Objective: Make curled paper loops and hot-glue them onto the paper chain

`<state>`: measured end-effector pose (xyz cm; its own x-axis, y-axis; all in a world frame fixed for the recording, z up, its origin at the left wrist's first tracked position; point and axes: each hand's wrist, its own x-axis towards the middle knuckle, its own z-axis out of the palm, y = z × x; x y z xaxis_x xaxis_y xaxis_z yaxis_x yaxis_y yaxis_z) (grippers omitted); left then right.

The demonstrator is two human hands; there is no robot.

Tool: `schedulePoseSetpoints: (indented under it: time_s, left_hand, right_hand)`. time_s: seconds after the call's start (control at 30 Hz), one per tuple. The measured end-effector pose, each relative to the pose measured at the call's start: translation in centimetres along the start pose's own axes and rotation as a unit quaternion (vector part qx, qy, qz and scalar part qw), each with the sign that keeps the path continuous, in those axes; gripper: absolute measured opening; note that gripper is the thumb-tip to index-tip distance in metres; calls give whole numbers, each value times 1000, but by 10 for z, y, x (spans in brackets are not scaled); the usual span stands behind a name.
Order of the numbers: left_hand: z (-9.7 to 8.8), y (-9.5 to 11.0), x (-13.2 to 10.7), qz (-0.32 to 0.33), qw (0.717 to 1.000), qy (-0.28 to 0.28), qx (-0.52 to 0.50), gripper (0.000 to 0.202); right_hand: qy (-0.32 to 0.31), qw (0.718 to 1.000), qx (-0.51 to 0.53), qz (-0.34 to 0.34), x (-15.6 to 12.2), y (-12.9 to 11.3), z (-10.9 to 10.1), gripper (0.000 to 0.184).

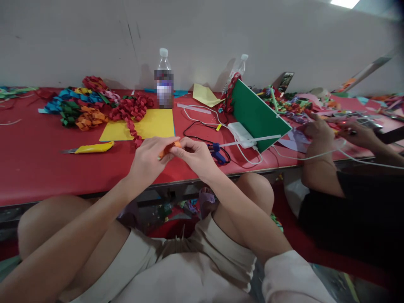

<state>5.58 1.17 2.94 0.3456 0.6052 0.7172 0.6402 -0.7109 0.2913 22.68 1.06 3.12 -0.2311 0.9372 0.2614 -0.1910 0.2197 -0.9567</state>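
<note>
Both of my hands meet just over the front part of the red table. My left hand (pixel 150 158) and my right hand (pixel 194 155) pinch an orange paper strip (pixel 170 148) between the fingertips, partly hidden by the fingers. A dark red paper chain (pixel 134 131) trails down toward my left hand. Behind it lies a yellow sheet (pixel 154 122). Close by my right hand is a blue glue gun (pixel 217 153) with a white glue stick in it. To the left rests a yellow-handled cutter (pixel 94 147).
Heaped paper chains (pixel 86 101) sit at the back left. A labelled plastic bottle (pixel 164 84) stands near the wall. A green board (pixel 254 111) leans beside a white power bank (pixel 241 134) and cables. At the right, a co-worker's hands (pixel 318 130) work near scraps and a phone (pixel 285 82).
</note>
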Motion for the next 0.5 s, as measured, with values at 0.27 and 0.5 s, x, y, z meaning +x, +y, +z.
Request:
schedulePoseSetpoints:
  time_s: [0.27, 0.5]
  left_hand:
    - [0, -6, -1, 35, 999, -13, -29, 25]
    - [2, -5, -1, 44, 998, -20, -32, 27]
  right_hand:
    - [-13, 999, 39, 30, -2, -2, -2, 37]
    - [25, 997, 51, 44, -1, 0, 0, 44]
